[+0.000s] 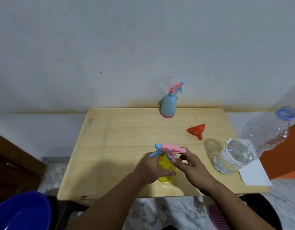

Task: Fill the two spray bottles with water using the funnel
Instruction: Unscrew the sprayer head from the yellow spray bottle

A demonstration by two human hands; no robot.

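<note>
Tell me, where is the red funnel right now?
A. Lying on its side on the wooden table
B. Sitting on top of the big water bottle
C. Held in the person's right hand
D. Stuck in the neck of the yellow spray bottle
A: the red funnel lies tipped over on the wooden table, apart from both bottles, while both hands are busy on the yellow spray bottle.
</note>
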